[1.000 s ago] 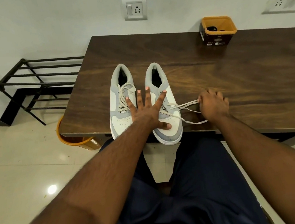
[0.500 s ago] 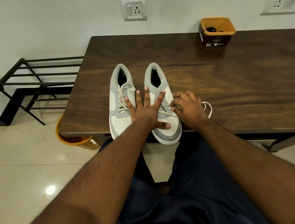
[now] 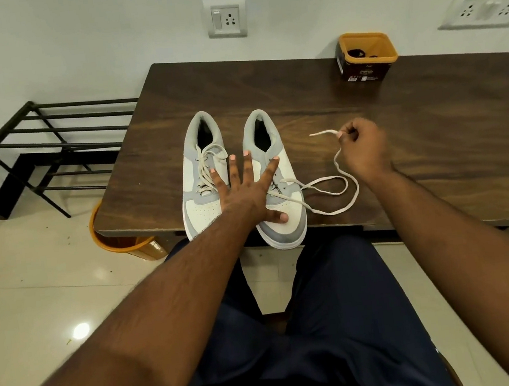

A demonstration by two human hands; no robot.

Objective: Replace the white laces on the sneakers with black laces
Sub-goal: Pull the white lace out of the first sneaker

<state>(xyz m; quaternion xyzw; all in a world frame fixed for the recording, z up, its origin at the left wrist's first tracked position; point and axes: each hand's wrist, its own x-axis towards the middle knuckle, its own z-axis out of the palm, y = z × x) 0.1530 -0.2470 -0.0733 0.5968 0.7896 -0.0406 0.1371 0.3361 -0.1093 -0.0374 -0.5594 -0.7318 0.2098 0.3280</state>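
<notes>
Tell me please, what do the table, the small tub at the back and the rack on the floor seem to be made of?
Table: dark brown wood or wood-look laminate, with visible grain and a low sheen; which one cannot be told.
Tub: probably plastic, with a smooth orange rim and a dark printed wall.
Rack: likely metal, with thin black bars in a matte finish.

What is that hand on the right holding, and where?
The right hand pinches the loose white shoelace near its free end.
</notes>
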